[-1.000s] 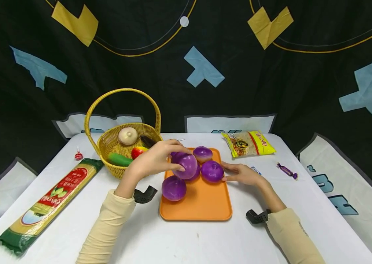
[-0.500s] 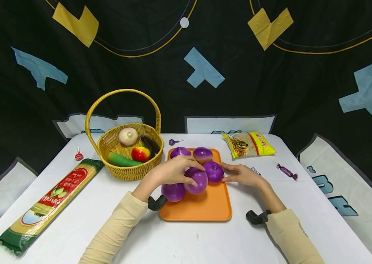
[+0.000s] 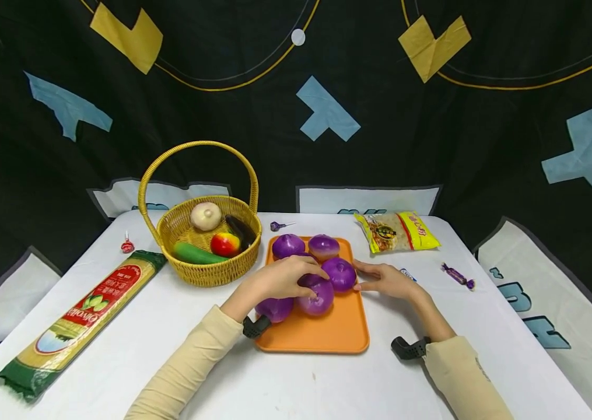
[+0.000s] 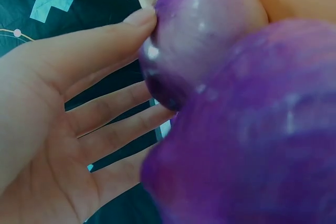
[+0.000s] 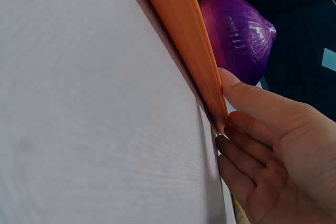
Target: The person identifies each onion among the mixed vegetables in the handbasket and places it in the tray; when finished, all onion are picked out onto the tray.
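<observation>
Several purple onions lie on an orange tray [image 3: 312, 336] at the middle of the table. My left hand [image 3: 286, 279] holds one onion [image 3: 317, 298] near the tray's middle, thumb on its near side and fingers over it. In the left wrist view that onion [image 4: 197, 35] sits at the fingertips, while another onion [image 4: 252, 135] looms close in front. This second onion [image 3: 276, 309] lies under my left wrist. My right hand [image 3: 387, 279] pinches the tray's right rim, its thumb [image 5: 233, 82] inside, beside an onion [image 3: 339, 275]. Two onions [image 3: 288, 245] [image 3: 323, 247] stand at the back.
A wicker basket [image 3: 217, 274] with toy produce stands left of the tray. A long green and gold packet [image 3: 83, 318] lies further left, near a red lollipop [image 3: 127, 245]. Behind the tray is a purple lollipop [image 3: 276, 226]. A yellow bag [image 3: 396, 231] and a wrapped candy [image 3: 457, 276] lie right.
My left hand has carried the onion right and towards me, lowering it onto the front of the group. My right hand stays at the tray rim.
</observation>
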A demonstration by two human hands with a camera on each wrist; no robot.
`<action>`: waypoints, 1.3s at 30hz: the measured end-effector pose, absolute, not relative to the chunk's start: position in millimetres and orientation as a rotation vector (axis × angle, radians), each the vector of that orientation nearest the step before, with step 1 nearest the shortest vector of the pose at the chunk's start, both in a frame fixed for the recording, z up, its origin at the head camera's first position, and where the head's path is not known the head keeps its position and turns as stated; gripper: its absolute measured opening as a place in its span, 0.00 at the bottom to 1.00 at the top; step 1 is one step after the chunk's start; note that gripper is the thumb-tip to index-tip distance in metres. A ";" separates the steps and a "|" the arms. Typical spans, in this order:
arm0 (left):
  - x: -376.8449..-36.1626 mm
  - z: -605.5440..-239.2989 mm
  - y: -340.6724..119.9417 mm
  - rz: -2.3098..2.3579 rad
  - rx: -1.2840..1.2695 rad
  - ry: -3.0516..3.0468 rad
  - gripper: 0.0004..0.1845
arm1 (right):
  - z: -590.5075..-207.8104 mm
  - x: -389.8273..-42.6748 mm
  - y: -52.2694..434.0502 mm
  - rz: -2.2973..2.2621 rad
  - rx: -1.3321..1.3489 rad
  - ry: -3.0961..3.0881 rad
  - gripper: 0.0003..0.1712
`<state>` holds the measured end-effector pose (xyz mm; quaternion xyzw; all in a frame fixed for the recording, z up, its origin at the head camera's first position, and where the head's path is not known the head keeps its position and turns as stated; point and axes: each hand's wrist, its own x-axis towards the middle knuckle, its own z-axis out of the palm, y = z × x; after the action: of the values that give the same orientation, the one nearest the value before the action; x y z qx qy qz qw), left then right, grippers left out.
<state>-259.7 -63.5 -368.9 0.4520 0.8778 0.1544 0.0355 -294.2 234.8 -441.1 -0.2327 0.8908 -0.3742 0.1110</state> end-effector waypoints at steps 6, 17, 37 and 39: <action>-259.0 -361.8 -65.2 0.489 1.421 2.697 0.22 | -441.4 -292.5 237.5 -1.115 -0.670 2.606 0.42; -271.0 -340.4 -90.3 0.669 1.347 2.696 0.22 | -434.3 -290.2 240.1 -1.131 -0.673 2.599 0.41; -358.2 -285.4 -215.1 0.625 0.753 2.950 0.21 | -440.4 -293.9 233.3 -1.106 -0.667 2.600 0.42; -369.3 -285.2 -228.4 0.599 0.684 2.956 0.21 | -440.5 -293.7 233.3 -1.111 -0.672 2.598 0.42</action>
<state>-369.3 -228.4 -285.2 0.2210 0.9556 0.1936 0.0243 -293.7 233.3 -440.5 -0.2297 0.8882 -0.3800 0.1185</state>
